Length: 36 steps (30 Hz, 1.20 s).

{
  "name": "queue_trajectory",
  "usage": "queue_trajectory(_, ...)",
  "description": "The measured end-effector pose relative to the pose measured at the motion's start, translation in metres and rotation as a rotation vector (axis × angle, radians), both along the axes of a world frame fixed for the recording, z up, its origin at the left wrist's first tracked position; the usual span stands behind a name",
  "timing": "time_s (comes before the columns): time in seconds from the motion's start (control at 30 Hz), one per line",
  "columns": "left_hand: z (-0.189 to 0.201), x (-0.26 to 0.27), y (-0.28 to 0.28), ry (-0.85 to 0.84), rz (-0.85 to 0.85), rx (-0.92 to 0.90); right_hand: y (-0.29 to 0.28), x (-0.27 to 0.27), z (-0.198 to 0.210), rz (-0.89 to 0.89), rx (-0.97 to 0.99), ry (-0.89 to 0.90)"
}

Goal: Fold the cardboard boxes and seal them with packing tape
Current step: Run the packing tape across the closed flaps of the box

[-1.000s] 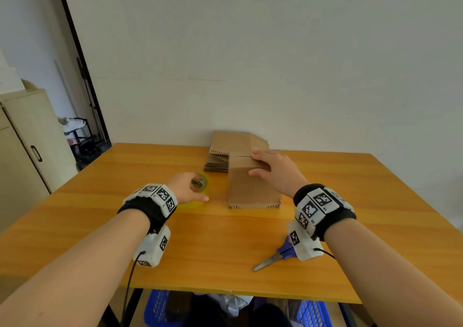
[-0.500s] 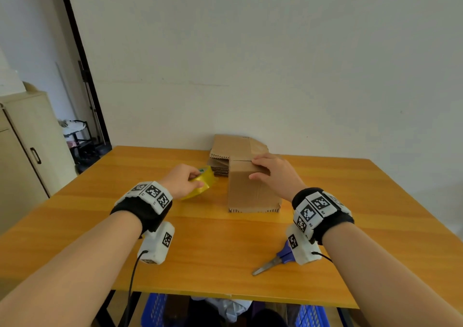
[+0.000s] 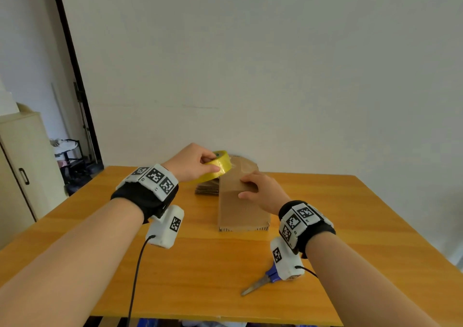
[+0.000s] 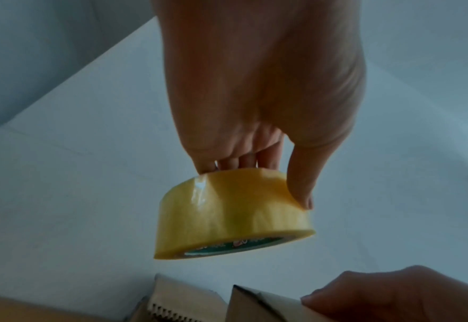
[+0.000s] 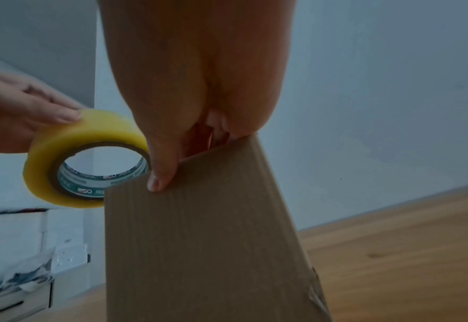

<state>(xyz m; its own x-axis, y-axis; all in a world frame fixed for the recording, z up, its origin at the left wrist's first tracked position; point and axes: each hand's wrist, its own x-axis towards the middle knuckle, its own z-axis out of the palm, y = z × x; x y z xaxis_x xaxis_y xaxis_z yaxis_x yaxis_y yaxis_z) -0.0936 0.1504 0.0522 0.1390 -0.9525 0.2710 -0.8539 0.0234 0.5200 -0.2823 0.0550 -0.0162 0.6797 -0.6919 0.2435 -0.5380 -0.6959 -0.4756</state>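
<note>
The left hand point(image 3: 191, 162) holds the yellow tape roll point(image 3: 216, 163) in the air, thumb on its outer band and fingers point(image 4: 250, 160) curled over the far rim. The roll hangs just left of the top of the upright cardboard box point(image 3: 241, 207), which stands on the wooden counter point(image 3: 200, 271) near its far middle. The right hand point(image 3: 263, 191) grips the box's top edge, thumb point(image 5: 162, 172) pressed on the near face and fingers curled over the top. A stack of flat cardboard point(image 3: 206, 189) lies behind the box to the left. Scissors point(image 3: 260, 281) lie on the counter's near right, partly under the right wrist.
</note>
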Motion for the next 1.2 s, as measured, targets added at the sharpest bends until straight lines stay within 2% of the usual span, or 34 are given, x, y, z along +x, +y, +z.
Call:
queue_trajectory(0.1, 0.002, -0.007, -0.006, -0.042, -0.011, 0.034, 0.0, 0.001, 0.002, 0.012, 0.034, -0.012)
queue_trajectory(0.17, 0.002, -0.011, -0.008, -0.061, -0.014, 0.04, -0.001, 0.001, 0.005, 0.009, 0.125, -0.061)
queue_trajectory(0.27, -0.001, -0.017, -0.011, -0.059, -0.02, 0.053, -0.006, 0.005, 0.009, -0.023, 0.328, -0.242)
queue_trajectory(0.33, -0.004, -0.022, -0.013, -0.063, -0.022, 0.063, -0.008, 0.008, 0.01, -0.067, 0.397, -0.373)
queue_trajectory(0.4, -0.005, -0.027, -0.014, -0.074, -0.025, 0.066, -0.009, 0.011, 0.01, -0.099, 0.397, -0.423)
queue_trajectory(0.8, -0.004, -0.039, -0.023, -0.194, 0.017, 0.109, -0.014, 0.005, 0.002, -0.151, 0.349, -0.472)
queue_trajectory(0.93, -0.002, -0.038, -0.027, -0.199, 0.065, 0.127, -0.015, 0.001, -0.001, -0.121, 0.413, -0.609)
queue_trajectory(1.07, 0.0, -0.047, -0.031, -0.176, 0.015, 0.108, -0.014, -0.003, 0.001, -0.093, 0.565, -0.823)
queue_trajectory(1.2, -0.001, -0.049, -0.037, -0.173, -0.026, 0.132, -0.013, -0.005, 0.001, -0.084, 0.599, -0.888)
